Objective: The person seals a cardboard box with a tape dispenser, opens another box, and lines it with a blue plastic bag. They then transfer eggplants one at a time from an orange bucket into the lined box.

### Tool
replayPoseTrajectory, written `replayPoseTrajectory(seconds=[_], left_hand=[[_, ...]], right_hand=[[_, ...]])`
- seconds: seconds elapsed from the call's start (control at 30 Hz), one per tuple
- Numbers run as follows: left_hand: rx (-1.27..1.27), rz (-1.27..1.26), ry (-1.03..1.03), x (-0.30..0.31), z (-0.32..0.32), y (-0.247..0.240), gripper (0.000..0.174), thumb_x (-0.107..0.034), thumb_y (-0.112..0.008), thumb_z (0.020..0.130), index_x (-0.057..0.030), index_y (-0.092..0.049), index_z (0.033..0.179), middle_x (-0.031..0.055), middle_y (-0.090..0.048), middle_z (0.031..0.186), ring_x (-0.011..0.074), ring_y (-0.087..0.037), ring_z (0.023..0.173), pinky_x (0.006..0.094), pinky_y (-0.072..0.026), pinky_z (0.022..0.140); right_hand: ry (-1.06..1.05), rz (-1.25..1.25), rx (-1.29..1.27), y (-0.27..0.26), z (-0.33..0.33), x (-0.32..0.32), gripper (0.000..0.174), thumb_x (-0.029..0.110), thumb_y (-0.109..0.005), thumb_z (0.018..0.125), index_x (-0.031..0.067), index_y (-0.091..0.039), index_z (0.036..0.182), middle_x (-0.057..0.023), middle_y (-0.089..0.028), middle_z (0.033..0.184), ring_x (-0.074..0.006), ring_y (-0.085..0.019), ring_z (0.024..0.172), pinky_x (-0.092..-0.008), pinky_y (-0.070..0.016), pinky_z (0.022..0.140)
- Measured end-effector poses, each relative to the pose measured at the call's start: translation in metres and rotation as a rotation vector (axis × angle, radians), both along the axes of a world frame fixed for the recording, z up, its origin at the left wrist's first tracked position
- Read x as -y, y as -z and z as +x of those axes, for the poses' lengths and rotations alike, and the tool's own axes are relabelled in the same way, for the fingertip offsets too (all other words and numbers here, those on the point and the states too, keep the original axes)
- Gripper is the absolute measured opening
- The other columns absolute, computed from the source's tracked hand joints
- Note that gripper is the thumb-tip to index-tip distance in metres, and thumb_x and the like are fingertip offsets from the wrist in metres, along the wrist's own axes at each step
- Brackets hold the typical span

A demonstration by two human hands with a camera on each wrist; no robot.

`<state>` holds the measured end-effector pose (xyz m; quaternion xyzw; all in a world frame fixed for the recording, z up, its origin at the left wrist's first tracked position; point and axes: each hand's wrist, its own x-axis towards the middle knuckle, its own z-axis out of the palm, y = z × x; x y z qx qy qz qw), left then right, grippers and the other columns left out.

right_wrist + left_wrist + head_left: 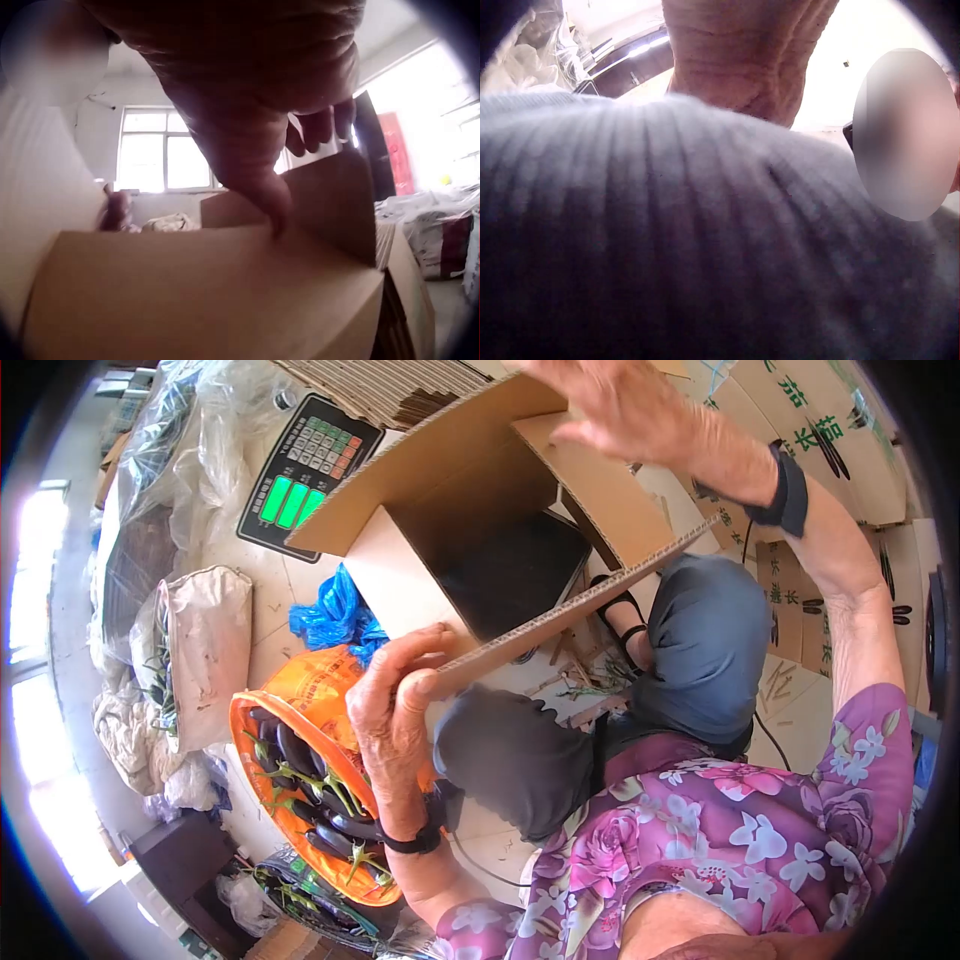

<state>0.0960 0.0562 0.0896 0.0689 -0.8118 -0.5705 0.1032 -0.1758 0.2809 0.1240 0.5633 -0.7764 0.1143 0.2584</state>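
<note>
An open cardboard box (410, 575) stands in front of the person, its flaps raised and a dark surface showing inside. At the left end of the long near flap (580, 605), the left hand (395, 705) grips the corner between thumb and curled fingers. Over the far right corner, the right hand (630, 415) is held with its fingers extended, slightly blurred in the head view. In the right wrist view, its thumb (266, 199) reaches down to a flap (202, 285), and its fingertips hang close to another raised flap. Grey cloth (667, 225) fills most of the left wrist view.
An orange bag (300, 690) of eggplants (300, 750) stands below the left forearm. Left of the box are a blue plastic bag (335, 610), a scale display (310, 475) and a whitish sack (212, 650). Printed cartons (800, 440) stand at the right.
</note>
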Motion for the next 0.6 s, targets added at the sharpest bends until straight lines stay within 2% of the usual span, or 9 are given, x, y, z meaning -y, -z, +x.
replayPoseTrajectory(seconds=[0.07, 0.1, 0.17, 0.23, 0.33, 0.37, 0.43, 0.5, 0.6], left_hand=[[0.088, 0.174, -0.004, 0.001, 0.009, 0.002, 0.050, -0.041, -0.067, 0.091, 0.0014, -0.064, 0.118, 0.0140, -0.069, 0.113, 0.0225, -0.067, 0.100, 0.0326, -0.0530, 0.085], [0.085, 0.178, -0.018, 0.002, 0.010, 0.004, 0.050, -0.041, -0.067, 0.091, 0.0014, -0.064, 0.118, 0.0140, -0.069, 0.113, 0.0225, -0.067, 0.100, 0.0326, -0.0530, 0.085], [0.079, 0.454, 0.099, 0.007, 0.006, 0.009, 0.070, -0.043, -0.076, 0.082, -0.0007, -0.054, 0.134, 0.0149, -0.063, 0.125, 0.0248, -0.064, 0.110, 0.0358, -0.0530, 0.088], [0.084, 0.338, 0.177, 0.015, -0.002, 0.018, 0.079, -0.042, -0.078, 0.080, -0.0019, -0.048, 0.140, 0.0154, -0.061, 0.129, 0.0260, -0.062, 0.113, 0.0370, -0.0527, 0.089], [0.158, 0.114, 0.320, 0.027, -0.007, 0.024, 0.087, -0.038, -0.080, 0.079, -0.0043, -0.038, 0.148, 0.0169, -0.062, 0.127, 0.0271, -0.063, 0.111, 0.0378, -0.0522, 0.090], [0.166, 0.186, 0.126, 0.023, -0.005, 0.022, 0.087, -0.037, -0.081, 0.079, -0.0047, -0.038, 0.147, 0.0175, -0.063, 0.124, 0.0258, -0.064, 0.107, 0.0372, -0.0524, 0.089], [0.151, 0.288, -0.236, 0.010, -0.007, 0.019, 0.078, -0.029, -0.080, 0.081, -0.0053, -0.041, 0.144, 0.0169, -0.067, 0.111, 0.0222, -0.065, 0.096, 0.0356, -0.0529, 0.084], [0.117, 0.052, -0.350, 0.000, -0.008, 0.023, 0.075, -0.024, -0.079, 0.082, -0.0052, -0.042, 0.144, 0.0164, -0.067, 0.110, 0.0237, -0.065, 0.095, 0.0363, -0.0525, 0.083], [0.015, -0.376, -0.459, 0.002, -0.005, 0.039, 0.069, -0.013, -0.077, 0.082, -0.0044, -0.044, 0.142, 0.0157, -0.062, 0.113, 0.0304, -0.059, 0.106, 0.0402, -0.0478, 0.092]], right_hand=[[-0.106, -0.078, 0.027, 0.015, 0.017, -0.003, 0.018, 0.011, -0.067, 0.081, 0.0021, -0.059, 0.095, -0.0115, -0.060, 0.091, -0.0267, -0.064, 0.079, -0.0362, -0.0535, 0.074], [-0.052, 0.080, 0.365, 0.016, 0.023, -0.011, 0.028, 0.012, -0.072, 0.075, 0.0019, -0.059, 0.098, -0.0134, -0.059, 0.097, -0.0289, -0.065, 0.083, -0.0391, -0.0541, 0.077], [-0.010, 0.235, 0.594, 0.037, 0.019, -0.024, 0.037, 0.011, -0.077, 0.070, 0.0018, -0.058, 0.101, -0.0120, -0.058, 0.096, -0.0280, -0.064, 0.086, -0.0383, -0.0530, 0.078], [0.032, 0.433, 0.850, 0.047, 0.015, -0.024, 0.054, 0.014, -0.085, 0.063, 0.0024, -0.058, 0.108, -0.0101, -0.056, 0.097, -0.0273, -0.062, 0.088, -0.0378, -0.0526, 0.076], [-0.129, 0.192, 0.513, 0.055, 0.020, -0.023, 0.056, 0.022, -0.083, 0.065, 0.0034, -0.060, 0.112, -0.0153, -0.057, 0.108, -0.0297, -0.060, 0.100, -0.0382, -0.0509, 0.086], [-0.140, 0.192, 0.514, 0.053, 0.018, -0.023, 0.056, 0.022, -0.083, 0.065, 0.0034, -0.060, 0.112, -0.0153, -0.057, 0.108, -0.0297, -0.060, 0.100, -0.0382, -0.0509, 0.086], [-0.031, -0.021, 0.041, 0.043, 0.010, -0.022, 0.063, 0.027, -0.085, 0.066, 0.0045, -0.059, 0.119, -0.0170, -0.053, 0.120, -0.0309, -0.056, 0.111, -0.0382, -0.0487, 0.091], [-0.025, -0.158, 0.051, 0.041, 0.003, -0.020, 0.060, 0.028, -0.083, 0.069, 0.0052, -0.060, 0.119, -0.0170, -0.056, 0.118, -0.0319, -0.058, 0.109, -0.0384, -0.0494, 0.091], [0.011, -0.243, 0.351, 0.035, -0.003, -0.016, 0.073, 0.015, -0.080, 0.077, 0.0010, -0.042, 0.137, -0.0163, -0.051, 0.120, -0.0316, -0.054, 0.110, -0.0421, -0.0449, 0.097]])
